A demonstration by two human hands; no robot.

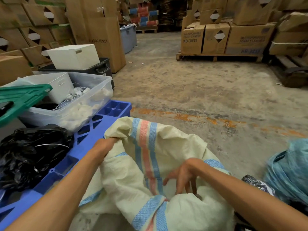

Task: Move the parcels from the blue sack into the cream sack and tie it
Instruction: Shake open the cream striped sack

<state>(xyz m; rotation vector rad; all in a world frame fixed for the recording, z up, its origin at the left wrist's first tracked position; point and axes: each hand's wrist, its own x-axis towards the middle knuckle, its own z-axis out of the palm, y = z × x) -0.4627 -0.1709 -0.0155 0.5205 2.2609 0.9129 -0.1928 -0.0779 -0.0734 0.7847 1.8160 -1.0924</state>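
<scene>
Cream woven cloth with blue and red stripes fills the lower middle of the frame: the cream sack [150,164], slumped on the floor. The left hand [103,147] grips a bunched fold of its rim at centre left, while the right hand [185,174] hangs inside the mouth with fingers loose and spread, holding nothing. The blue sack [290,170] sits at the right edge, a dark patterned parcel [256,183] just beside it. This looks like opening the mouth; next, I'd guess, comes reaching right for a parcel.
</scene>
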